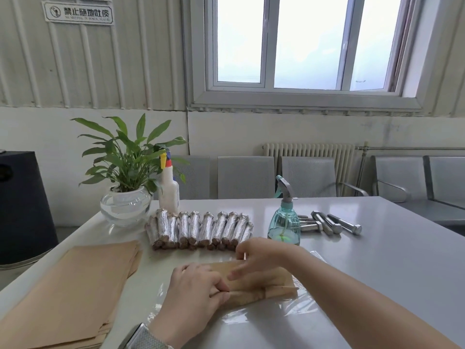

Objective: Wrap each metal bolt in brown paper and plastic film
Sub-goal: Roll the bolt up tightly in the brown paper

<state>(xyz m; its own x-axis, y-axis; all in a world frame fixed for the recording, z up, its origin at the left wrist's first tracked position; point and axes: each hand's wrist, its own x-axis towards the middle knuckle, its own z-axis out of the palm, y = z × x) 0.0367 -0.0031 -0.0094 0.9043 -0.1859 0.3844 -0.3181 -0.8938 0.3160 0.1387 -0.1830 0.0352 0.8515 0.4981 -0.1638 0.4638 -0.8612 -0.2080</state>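
Lying half-rolled, tan brown paper

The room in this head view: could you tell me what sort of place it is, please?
Probably a factory office or waiting room used for packing: corrugated metal wall, metal waiting chairs by a radiator, and a table holding wrapped bolts.

bright window above a radiator and grey chairs.
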